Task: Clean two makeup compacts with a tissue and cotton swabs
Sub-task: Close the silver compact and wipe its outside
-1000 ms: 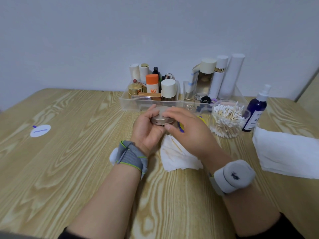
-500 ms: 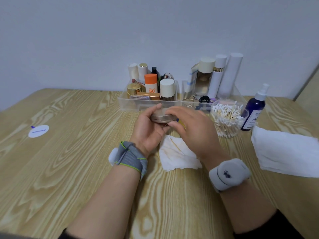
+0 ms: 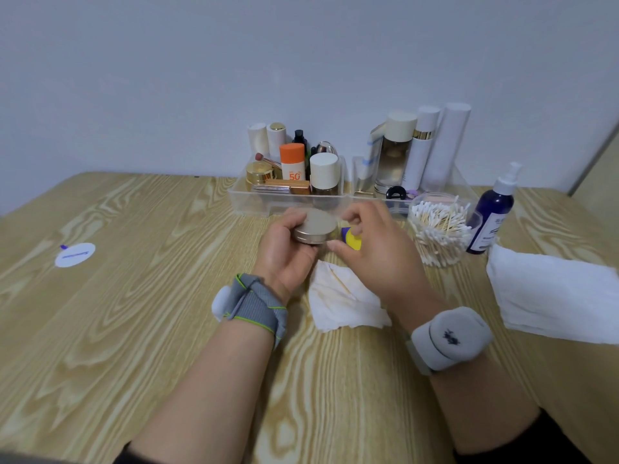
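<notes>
Head view: round gold compact (image 3: pixel 315 227), lid closed, gripped in left hand (image 3: pixel 284 259) above tabletop (image 3: pixel 134 296); right hand (image 3: pixel 375 256) pinches its right edge. Stained tissue (image 3: pixel 341 306) lies beneath.

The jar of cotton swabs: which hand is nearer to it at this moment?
Right. The right hand is just left of the jar of cotton swabs, touching the compact. The left hand grips the compact from its other side, farther left.

Yellow-and-purple object (image 3: pixel 352 242): mostly hidden behind right hand (image 3: pixel 375 254) fingers. Fingertips (image 3: pixel 346 217): blurred; contact with compact (image 3: pixel 316 227) unclear.
</notes>
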